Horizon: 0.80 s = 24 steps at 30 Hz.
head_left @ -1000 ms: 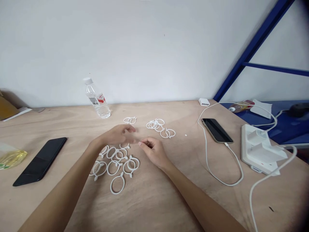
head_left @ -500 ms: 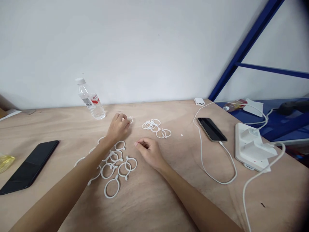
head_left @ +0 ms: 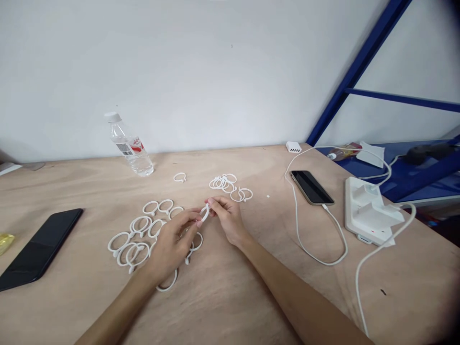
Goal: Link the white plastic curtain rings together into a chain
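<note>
Between my two hands a white plastic ring (head_left: 205,213) is held edge-on above the table. My left hand (head_left: 177,239) pinches its lower left side with thumb and fingers. The fingertips of my right hand (head_left: 230,221) are closed on its upper end, where a small tab seems to be. Beneath and left of my left hand lies a loose group of similar rings (head_left: 122,238), partly hidden by that hand. A smaller cluster of rings (head_left: 230,178) lies beyond my right hand, and one single ring (head_left: 180,178) sits apart to its left.
A water bottle (head_left: 131,148) stands near the wall. On the left lies a black phone (head_left: 43,247). To the right are a charging phone (head_left: 312,187) with its cable, a white power strip (head_left: 368,211) and a small white charger (head_left: 293,147). A blue metal frame (head_left: 355,76) rises behind.
My left hand has come back from the table's far part toward my right hand. A ring is now held between both hands; a single ring at the back is uncovered.
</note>
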Tool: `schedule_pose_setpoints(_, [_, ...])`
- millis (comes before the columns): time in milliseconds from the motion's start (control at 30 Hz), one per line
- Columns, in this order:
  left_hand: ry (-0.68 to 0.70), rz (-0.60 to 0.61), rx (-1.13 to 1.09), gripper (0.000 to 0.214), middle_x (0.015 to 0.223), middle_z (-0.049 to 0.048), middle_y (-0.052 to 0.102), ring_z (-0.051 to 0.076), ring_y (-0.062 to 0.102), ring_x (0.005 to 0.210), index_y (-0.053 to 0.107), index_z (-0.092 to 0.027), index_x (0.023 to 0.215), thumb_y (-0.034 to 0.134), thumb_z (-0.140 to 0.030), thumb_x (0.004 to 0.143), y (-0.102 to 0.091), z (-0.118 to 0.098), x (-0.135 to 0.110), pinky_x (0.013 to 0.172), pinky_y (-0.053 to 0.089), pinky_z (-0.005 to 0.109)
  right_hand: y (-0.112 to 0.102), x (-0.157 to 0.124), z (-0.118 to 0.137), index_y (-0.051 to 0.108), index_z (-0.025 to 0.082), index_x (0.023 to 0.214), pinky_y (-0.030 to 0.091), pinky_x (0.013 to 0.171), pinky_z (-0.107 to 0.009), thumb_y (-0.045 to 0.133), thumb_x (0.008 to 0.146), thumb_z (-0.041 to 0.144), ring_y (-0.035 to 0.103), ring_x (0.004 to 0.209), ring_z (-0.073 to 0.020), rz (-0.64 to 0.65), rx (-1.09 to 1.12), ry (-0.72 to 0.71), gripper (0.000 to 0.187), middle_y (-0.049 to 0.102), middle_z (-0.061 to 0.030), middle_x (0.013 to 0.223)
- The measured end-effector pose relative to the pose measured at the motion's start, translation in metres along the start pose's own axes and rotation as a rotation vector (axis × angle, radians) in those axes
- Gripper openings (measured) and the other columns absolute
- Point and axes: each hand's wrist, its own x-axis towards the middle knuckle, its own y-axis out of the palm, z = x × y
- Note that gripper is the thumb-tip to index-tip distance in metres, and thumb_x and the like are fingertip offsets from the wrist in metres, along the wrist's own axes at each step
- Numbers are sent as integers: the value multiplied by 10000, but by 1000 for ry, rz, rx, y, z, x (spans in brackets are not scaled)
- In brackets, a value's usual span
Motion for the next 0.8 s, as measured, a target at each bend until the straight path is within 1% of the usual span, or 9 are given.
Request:
schedule_pose_setpoints(100, [-99, -48, -113, 243, 1122, 81, 653, 228, 603, 1049, 604, -197, 941, 563, -407, 827, 5, 0, -4, 931, 471, 370, -1, -1, 2, 681, 172, 720, 428, 574, -242, 623, 759, 351, 497, 587, -117, 41, -17, 5, 191, 579, 3, 624])
schedule_pose_setpoints(233, [-226, -112, -137, 494, 1078, 91, 673, 240, 635, 983, 574, -177, 1124, 666, -457, 728, 5, -2, -1, 859, 515, 374, -1, -3, 4, 666, 176, 690, 430, 582, -237, 657, 743, 344, 512, 587, -112, 105, -30, 24, 177, 587, 15, 624])
schedule_pose_setpoints(300, [-254, -56, -183, 562, 1073, 104, 679, 258, 635, 993, 571, -163, 1181, 671, -465, 717, 1, -5, 1, 851, 519, 383, -1, -4, 5, 666, 177, 684, 432, 583, -239, 661, 745, 345, 517, 579, -111, 138, -38, 24, 179, 595, 17, 621])
schedule_pose_setpoints(367, [-261, 40, -262, 539, 1059, 110, 689, 271, 633, 998, 609, -151, 1164, 654, -470, 731, -4, -9, 2, 848, 517, 379, -1, -5, 6, 671, 177, 683, 437, 587, -243, 659, 754, 354, 530, 578, -115, 169, -50, 12, 191, 607, 13, 615])
schedule_pose_setpoints(433, [-259, 116, -297, 493, 974, 92, 712, 267, 647, 942, 646, -147, 1128, 626, -471, 757, -7, -12, 1, 796, 527, 361, -1, -6, 7, 673, 176, 678, 442, 592, -248, 659, 757, 366, 545, 584, -122, 186, -63, 4, 206, 618, 8, 614])
schedule_pose_setpoints(500, [-283, 139, -254, 482, 843, 60, 719, 242, 661, 800, 651, -149, 1136, 609, -464, 773, -9, -14, 0, 671, 530, 329, -1, -6, 7, 673, 177, 672, 443, 594, -250, 665, 751, 373, 547, 583, -124, 188, -77, 9, 212, 618, 7, 614])
schedule_pose_setpoints(567, [-291, 127, -225, 480, 822, 45, 715, 219, 650, 735, 640, -157, 1161, 618, -436, 771, -9, -14, -2, 615, 517, 306, -2, -6, 7, 682, 179, 693, 446, 599, -251, 669, 746, 372, 541, 586, -121, 180, -82, 25, 200, 626, 5, 643])
schedule_pose_setpoints(733, [-228, 67, -353, 435, 1043, 72, 692, 235, 632, 948, 634, -165, 1162, 627, -349, 767, -8, -8, -3, 863, 499, 358, -5, -4, 5, 717, 191, 773, 444, 648, -259, 601, 800, 364, 529, 615, -123, 209, -46, 23, 210, 603, 9, 637])
schedule_pose_setpoints(800, [-243, 61, -336, 441, 1030, 78, 691, 245, 633, 939, 627, -161, 1171, 615, -343, 769, -8, -7, -4, 849, 503, 373, -5, -4, 7, 716, 190, 731, 438, 652, -262, 598, 800, 360, 523, 624, -127, 245, -77, 3, 218, 595, 7, 633])
